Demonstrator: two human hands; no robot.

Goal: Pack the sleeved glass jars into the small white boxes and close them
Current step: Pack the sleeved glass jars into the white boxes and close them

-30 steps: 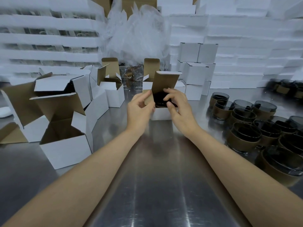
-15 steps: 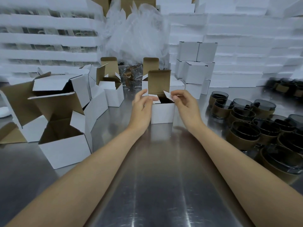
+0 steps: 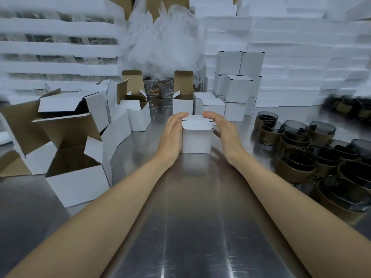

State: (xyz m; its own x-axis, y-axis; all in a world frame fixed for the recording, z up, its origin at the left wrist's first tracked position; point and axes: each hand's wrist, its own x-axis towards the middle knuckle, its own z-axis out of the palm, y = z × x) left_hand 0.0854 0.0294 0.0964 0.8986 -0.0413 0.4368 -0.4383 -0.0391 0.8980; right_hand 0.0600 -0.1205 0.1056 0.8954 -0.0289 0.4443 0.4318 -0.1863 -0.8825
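Two hands flank one small white box [image 3: 197, 139] standing upright at the middle of the steel table [image 3: 190, 227]. The left hand [image 3: 172, 135] lies flat against the box's 9 o'clock side, fingers straight and together, tips at the top rear corner. The right hand [image 3: 224, 133] presses the 3 o'clock side, its fingers lightly bent over the lid [image 3: 197, 123] and the thumb on the wall. The lid is folded down; its front flap seems to hang outside the front wall rather than tucked in, though the edge is hard to read. Sleeved glass jars [image 3: 297, 163] crowd the table at 3 o'clock, near the box but apart from it. Open white boxes [image 3: 74, 185] sit at 9 o'clock. Closed white boxes [image 3: 239, 89] are stacked at 1 o'clock.
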